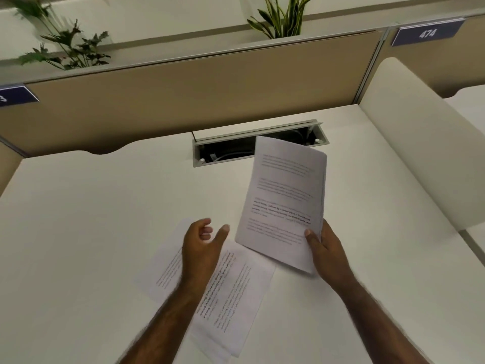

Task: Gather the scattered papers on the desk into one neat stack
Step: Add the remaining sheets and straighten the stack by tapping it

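My right hand (326,248) grips a bundle of printed papers (284,195) by its lower right corner, holding it tilted above the white desk (78,232). My left hand (203,245) hovers with fingers apart and nothing in it, just left of the bundle. Beneath my left hand and forearm, two printed sheets lie flat on the desk: one (236,292) angled toward the near edge, another (164,269) partly hidden under my arm to the left.
An open cable tray (225,151) is sunk into the desk's far side, partly behind the held bundle. A tan partition (183,95) with plants on top closes the back. A white divider (420,143) bounds the right side.
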`<state>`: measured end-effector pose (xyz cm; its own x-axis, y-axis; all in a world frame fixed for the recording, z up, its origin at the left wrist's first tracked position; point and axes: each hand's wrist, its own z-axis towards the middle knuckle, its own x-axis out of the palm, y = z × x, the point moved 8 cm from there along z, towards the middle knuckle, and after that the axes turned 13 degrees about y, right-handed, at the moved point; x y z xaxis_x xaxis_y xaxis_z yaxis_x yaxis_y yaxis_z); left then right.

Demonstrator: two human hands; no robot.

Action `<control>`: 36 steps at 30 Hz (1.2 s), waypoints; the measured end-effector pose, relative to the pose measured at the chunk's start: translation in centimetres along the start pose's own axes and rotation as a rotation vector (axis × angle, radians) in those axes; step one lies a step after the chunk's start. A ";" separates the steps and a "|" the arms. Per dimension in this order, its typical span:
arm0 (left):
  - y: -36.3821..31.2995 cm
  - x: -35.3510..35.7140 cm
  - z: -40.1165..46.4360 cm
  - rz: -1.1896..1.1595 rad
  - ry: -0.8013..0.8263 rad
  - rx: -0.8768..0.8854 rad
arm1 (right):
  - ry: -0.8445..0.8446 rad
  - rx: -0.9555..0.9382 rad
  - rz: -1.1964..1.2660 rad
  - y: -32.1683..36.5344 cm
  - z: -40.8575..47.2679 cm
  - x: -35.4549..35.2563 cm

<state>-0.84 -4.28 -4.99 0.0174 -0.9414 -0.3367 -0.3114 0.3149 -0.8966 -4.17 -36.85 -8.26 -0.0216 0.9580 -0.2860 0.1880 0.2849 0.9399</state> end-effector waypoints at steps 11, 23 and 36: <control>11.1 -6.9 -10.6 -0.029 -0.231 -0.510 | 0.126 0.191 0.209 -4.9 -1.5 1.7; 13.5 -8.7 -15.6 0.153 -0.326 -0.774 | 0.177 0.187 0.133 -4.3 -2.7 2.8; 13.9 -7.6 -14.7 0.068 -0.291 -0.697 | 0.226 0.169 0.112 -4.4 -2.3 3.5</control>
<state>-19.29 5.48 -10.67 0.1969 -0.8224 -0.5337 -0.8477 0.1307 -0.5141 -7.32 -34.69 -13.00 -0.2059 0.9717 -0.1162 0.3617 0.1859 0.9136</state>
